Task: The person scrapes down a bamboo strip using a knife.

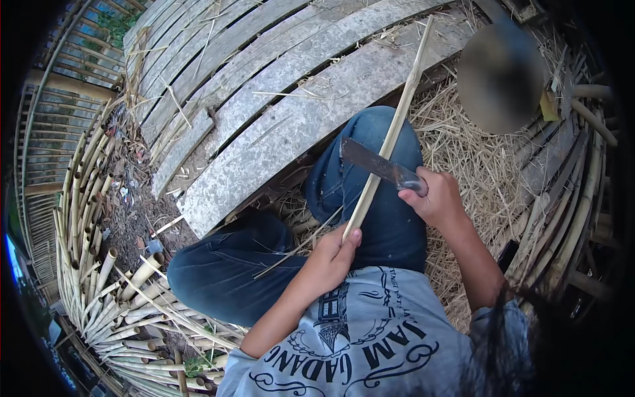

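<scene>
A long, pale bamboo strip (399, 120) slants across my raised knee, its far end over the wooden planks. My left hand (335, 257) is closed around the strip's near end, close to my waist. In my right hand (436, 197) is the handle of a knife (374, 161) with a broad, dark, square-ended blade. The blade lies across the bamboo strip above the knee and points to the left. Whether its edge is cutting into the strip, I cannot tell.
Weathered planks (291, 106) form a low platform ahead. Shavings (473, 172) cover the ground on the right. Cut bamboo poles (132, 331) are stacked at the lower left, and a bamboo fence (56, 126) stands behind them. A blurred round patch hides part of the upper right.
</scene>
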Available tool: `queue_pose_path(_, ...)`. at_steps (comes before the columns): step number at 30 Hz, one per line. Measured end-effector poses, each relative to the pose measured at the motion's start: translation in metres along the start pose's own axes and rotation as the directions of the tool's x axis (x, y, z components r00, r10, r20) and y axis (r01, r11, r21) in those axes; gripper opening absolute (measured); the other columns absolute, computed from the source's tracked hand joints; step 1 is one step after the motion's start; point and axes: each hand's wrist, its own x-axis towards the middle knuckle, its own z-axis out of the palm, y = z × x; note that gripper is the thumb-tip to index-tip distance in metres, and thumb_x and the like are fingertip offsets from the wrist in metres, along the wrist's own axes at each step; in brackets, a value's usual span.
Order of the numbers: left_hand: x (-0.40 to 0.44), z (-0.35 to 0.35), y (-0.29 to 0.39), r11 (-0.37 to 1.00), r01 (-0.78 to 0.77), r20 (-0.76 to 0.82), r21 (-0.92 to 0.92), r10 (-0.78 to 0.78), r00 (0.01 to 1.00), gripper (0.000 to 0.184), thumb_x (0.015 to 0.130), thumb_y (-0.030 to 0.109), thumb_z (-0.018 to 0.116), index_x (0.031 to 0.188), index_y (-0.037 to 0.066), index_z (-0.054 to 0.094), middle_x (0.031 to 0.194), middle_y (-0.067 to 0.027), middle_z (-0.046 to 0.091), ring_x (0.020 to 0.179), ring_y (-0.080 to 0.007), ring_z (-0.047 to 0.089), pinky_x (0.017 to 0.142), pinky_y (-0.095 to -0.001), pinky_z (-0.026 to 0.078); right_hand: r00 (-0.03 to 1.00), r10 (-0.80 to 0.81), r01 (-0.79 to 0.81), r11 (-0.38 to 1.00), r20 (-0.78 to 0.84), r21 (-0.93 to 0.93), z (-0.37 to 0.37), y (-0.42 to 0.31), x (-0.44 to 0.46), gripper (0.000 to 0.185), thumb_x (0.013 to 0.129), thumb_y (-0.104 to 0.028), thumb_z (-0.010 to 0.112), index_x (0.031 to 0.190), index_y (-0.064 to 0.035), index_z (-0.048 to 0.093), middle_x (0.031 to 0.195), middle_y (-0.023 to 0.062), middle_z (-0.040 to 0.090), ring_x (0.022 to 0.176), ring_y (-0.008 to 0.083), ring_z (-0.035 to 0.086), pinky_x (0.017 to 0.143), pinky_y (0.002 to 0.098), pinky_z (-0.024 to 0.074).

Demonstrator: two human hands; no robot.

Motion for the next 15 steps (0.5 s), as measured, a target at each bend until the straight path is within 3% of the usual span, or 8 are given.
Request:
queue_pose_path(2,0.009,0.005,-0.002,0.975,-0.203,-0.026,0.092,0.206,0.978,0.033,0.103,0.027,0.040,0.090,-0.001,0.050,0.059,-0.0027,0.041,0.055,-0.0144,0.042,0.054,-0.0329,0.039,1.000,0.020,-0.020,1.000,0.003,-0.001,-0.002,0.004,0.002,0.067,0.072,-0.071,0.064,0.065,-0.0042,0.055,0.053,0.0160,0.055,0.056,0.0383,0.061,0.053,0.0449,0.0474)
queue_pose_path(6,0.003,0.004,0.008,0.960,-0.124,-0.058,0.253,0.143,0.988,0.030,0.102,0.024,0.041,0.100,-0.004,0.052,0.058,-0.0136,0.048,0.053,-0.0206,0.051,0.055,-0.0375,0.041,1.000,-0.010,0.009,1.000,-0.030,-0.030,0.003,0.018,0.000,0.070,0.072,-0.074,0.060,0.065,-0.0044,0.055,0.052,0.0154,0.054,0.057,0.0384,0.061,0.052,0.0450,0.0468)
queue_pose_path(7,0.001,0.004,0.009,0.952,-0.142,-0.076,0.271,0.168,0.983,0.025,0.101,0.020,0.042,0.098,-0.003,0.052,0.058,-0.0172,0.049,0.052,-0.0271,0.054,0.054,-0.0385,0.041,0.998,-0.030,0.029,0.999,-0.046,-0.034,0.004,0.020,0.001,0.071,0.072,-0.075,0.059,0.065,-0.0044,0.054,0.051,0.0152,0.054,0.057,0.0385,0.061,0.052,0.0448,0.0463)
queue_pose_path(8,-0.004,0.004,0.005,0.955,-0.139,-0.075,0.261,0.164,0.984,0.025,0.101,0.020,0.042,0.098,-0.003,0.052,0.058,-0.0172,0.049,0.052,-0.0271,0.054,0.054,-0.0385,0.041,0.999,-0.029,0.027,0.999,-0.037,-0.040,0.004,0.022,0.003,0.071,0.072,-0.075,0.059,0.065,-0.0044,0.054,0.051,0.0152,0.054,0.057,0.0385,0.061,0.052,0.0448,0.0463)
queue_pose_path(10,-0.019,0.003,-0.007,0.979,-0.076,-0.035,0.188,0.084,0.996,0.022,0.100,0.018,0.044,0.097,-0.003,0.051,0.058,-0.0173,0.049,0.053,-0.0301,0.056,0.053,-0.0379,0.041,0.985,0.153,-0.145,0.985,-0.084,0.095,0.007,0.025,0.006,0.072,0.072,-0.076,0.058,0.065,-0.0045,0.054,0.050,0.0147,0.052,0.056,0.0382,0.060,0.052,0.0441,0.0455)
queue_pose_path(11,-0.027,0.001,-0.003,0.980,-0.034,-0.024,0.195,0.040,0.999,0.019,0.100,0.016,0.045,0.096,-0.002,0.051,0.058,-0.0166,0.050,0.052,-0.0288,0.055,0.053,-0.0371,0.041,0.989,0.091,-0.089,0.996,-0.114,0.024,0.009,0.028,0.007,0.073,0.073,-0.077,0.056,0.066,-0.0047,0.055,0.050,0.0147,0.051,0.057,0.0378,0.061,0.052,0.0435,0.0451)
queue_pose_path(15,-0.037,-0.008,-0.005,0.981,-0.050,-0.041,0.190,0.059,0.997,0.019,0.100,0.018,0.045,0.098,0.000,0.051,0.058,-0.0151,0.051,0.051,-0.0273,0.055,0.052,-0.0367,0.041,0.990,0.141,-0.141,0.989,-0.001,0.040,0.007,0.026,0.008,0.073,0.075,-0.078,0.053,0.066,-0.0055,0.056,0.053,0.0153,0.054,0.060,0.0376,0.062,0.055,0.0435,0.0463)
